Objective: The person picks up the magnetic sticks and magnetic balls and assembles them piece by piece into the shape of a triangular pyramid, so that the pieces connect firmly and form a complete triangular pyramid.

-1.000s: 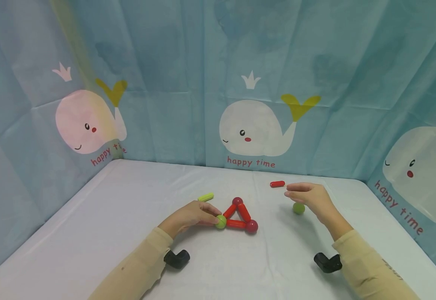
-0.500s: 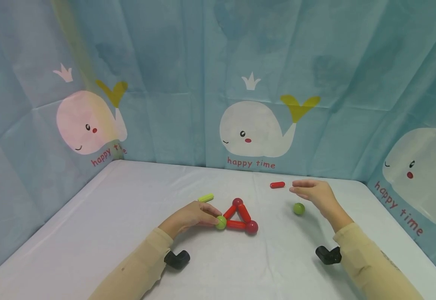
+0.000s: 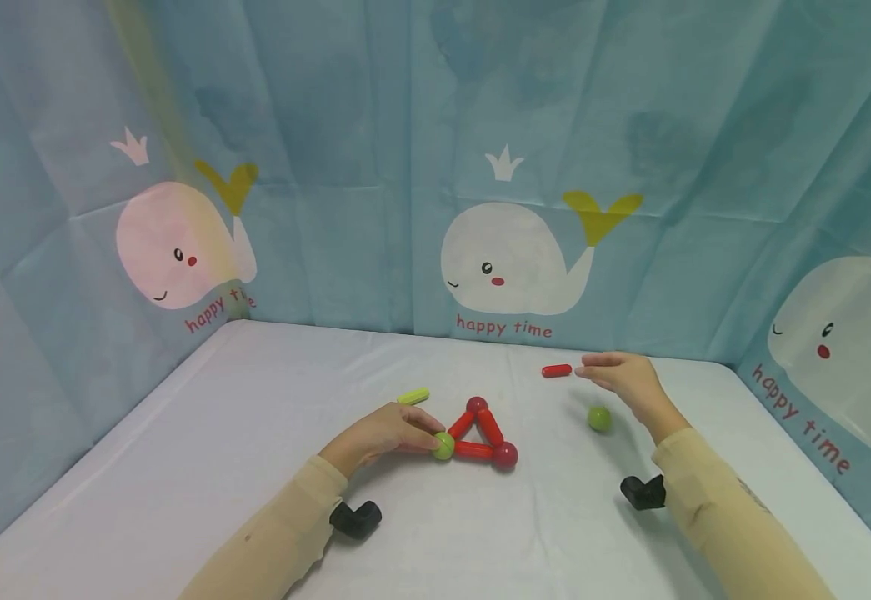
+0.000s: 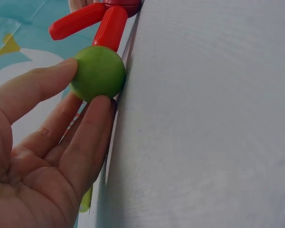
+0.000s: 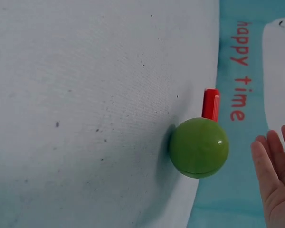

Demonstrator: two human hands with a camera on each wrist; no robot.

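Note:
My left hand [image 3: 382,435] pinches a green ball [image 3: 444,447] between thumb and fingers. That ball is one corner of a flat triangle on the table; red rods [image 3: 473,451] and two dark red balls [image 3: 505,456] make up the rest. In the left wrist view a red rod [image 4: 110,29] meets the green ball [image 4: 99,73]. Over the right side, my right hand [image 3: 628,385] is raised with straight, empty fingers. Beneath it lies a loose green ball [image 3: 599,419]. A loose red rod [image 3: 557,371] lies just left of its fingertips in the head view.
A yellow-green rod [image 3: 413,397] lies behind my left hand. The white tabletop [image 3: 555,533] ends at a blue curtain [image 3: 330,250] printed with whales. Black angled pieces [image 3: 356,520] stick out at both wrists.
My right hand has shifted slightly toward the back of the table, near the loose red rod. The left hand keeps its hold on the green ball, and the pieces lie as before.

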